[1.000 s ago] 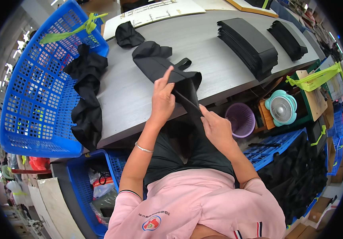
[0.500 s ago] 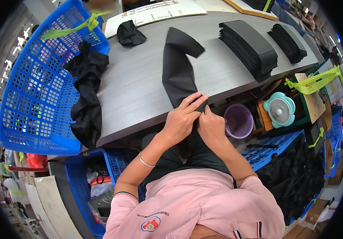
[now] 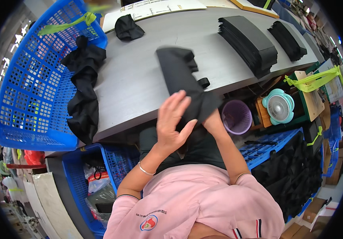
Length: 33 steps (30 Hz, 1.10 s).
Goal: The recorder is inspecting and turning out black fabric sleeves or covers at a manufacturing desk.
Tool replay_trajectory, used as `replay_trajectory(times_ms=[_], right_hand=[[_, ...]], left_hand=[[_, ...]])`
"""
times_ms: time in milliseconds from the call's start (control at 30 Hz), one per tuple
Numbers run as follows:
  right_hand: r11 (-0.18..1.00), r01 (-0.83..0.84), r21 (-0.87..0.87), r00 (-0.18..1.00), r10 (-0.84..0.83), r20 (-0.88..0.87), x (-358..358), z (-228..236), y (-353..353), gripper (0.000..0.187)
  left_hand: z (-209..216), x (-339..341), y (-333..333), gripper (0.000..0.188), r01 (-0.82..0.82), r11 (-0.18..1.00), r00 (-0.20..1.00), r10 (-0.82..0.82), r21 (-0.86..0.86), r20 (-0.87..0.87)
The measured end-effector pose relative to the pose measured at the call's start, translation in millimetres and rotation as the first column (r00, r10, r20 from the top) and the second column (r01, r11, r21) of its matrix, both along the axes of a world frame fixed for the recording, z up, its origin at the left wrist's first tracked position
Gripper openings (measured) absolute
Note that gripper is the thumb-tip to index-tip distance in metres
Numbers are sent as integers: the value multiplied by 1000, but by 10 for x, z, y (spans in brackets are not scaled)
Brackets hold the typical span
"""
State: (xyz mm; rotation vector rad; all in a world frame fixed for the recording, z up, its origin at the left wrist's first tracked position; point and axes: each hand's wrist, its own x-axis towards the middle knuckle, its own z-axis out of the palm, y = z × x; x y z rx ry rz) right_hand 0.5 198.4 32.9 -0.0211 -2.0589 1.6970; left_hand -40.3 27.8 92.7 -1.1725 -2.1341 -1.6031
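- Since the earlier frame, the left grip [image 3: 173, 123] has parted from the right grip [image 3: 212, 120], and the long black fabric piece [image 3: 179, 75] has swung round, showing a small loop [image 3: 204, 82] on its right side.
- The fabric piece spans from above the grey, smooth worktop [image 3: 127, 79] to both grips at the near edge, slightly blurred.
- Left grip: spread, thumb apart, fingertips overlapping the fabric; contact is unclear.
- Right grip: fingers hidden by the fabric's near end; whether clenched cannot be told.
- Large blue plastic lattice basket [image 3: 36, 143]: crumpled black fabric [image 3: 84, 89] along its open side.
- Lower-left blue plastic crate [image 3: 71, 171]: plastic-wrapped items [image 3: 102, 195].
- Lower-right blue plastic crate [image 3: 273, 146]: heaped black fabric [image 3: 287, 179].
- Round purple perforated bin [image 3: 243, 126]: contents indistinct.
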Motion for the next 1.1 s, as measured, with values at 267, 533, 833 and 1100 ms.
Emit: replay_trajectory(times_ms=[267, 533, 833, 1100], right_hand=[[635, 133, -761, 991, -107, 84, -85, 475, -80, 45], [577, 80, -813, 996, -73, 46, 11, 520, -118, 38], [471, -110, -875, 994, 26, -111, 2, 91, -126, 28], [392, 98, -915, 992, 38, 122, -117, 24, -173, 26]], left_hand=[[-178, 184, 155, 84, -102, 995, 993, 103, 14, -57], [-69, 90, 344, 66, -201, 951, 979, 187, 235, 82], [-150, 285, 420, 70, -176, 950, 971, 123, 259, 207], [-251, 368, 437, 72, -197, 954, 960, 141, 225, 243]])
